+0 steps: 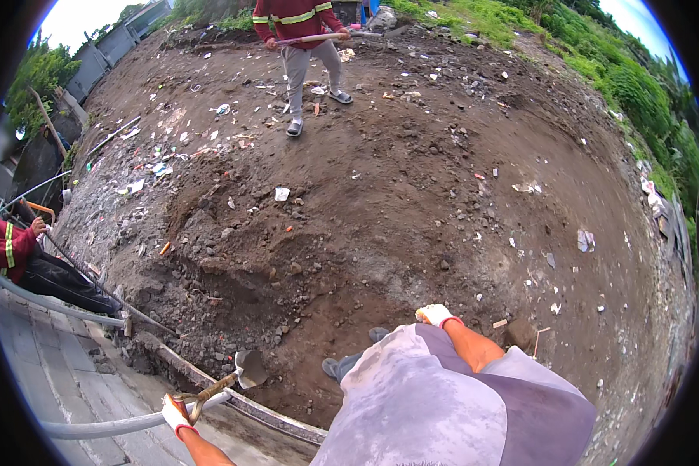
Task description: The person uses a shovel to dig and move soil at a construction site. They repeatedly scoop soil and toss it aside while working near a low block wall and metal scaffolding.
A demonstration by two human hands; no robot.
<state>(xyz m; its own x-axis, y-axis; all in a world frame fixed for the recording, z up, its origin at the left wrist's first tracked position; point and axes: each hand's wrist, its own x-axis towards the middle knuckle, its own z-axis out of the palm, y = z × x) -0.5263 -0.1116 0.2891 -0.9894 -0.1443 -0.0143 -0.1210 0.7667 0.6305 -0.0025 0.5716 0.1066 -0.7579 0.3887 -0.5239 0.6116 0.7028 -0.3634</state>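
My left hand [175,414], in a white glove with an orange palm side, is closed round the grip of a shovel [250,369] at the lower left. The shovel's short wooden handle slants up to the right, and its metal blade lies by the dirt edge. Beside that hand runs a grey pipe [109,429]; whether the glove touches it I cannot tell. Close to my body, past the hem of my grey shirt, is my gloved right hand [436,314]. No tool shows in it, and its fingers are mostly hidden. My shoes stand on bare soil [318,326].
Ahead, a co-worker [303,31] in a maroon top holds a long-handled shovel [326,36]. At the left, another person [12,252] holds a long bar [101,283]. A concrete ledge [241,400] borders block paving [54,357]. Rubble and litter dot the slope; greenery [629,85] lines the right.
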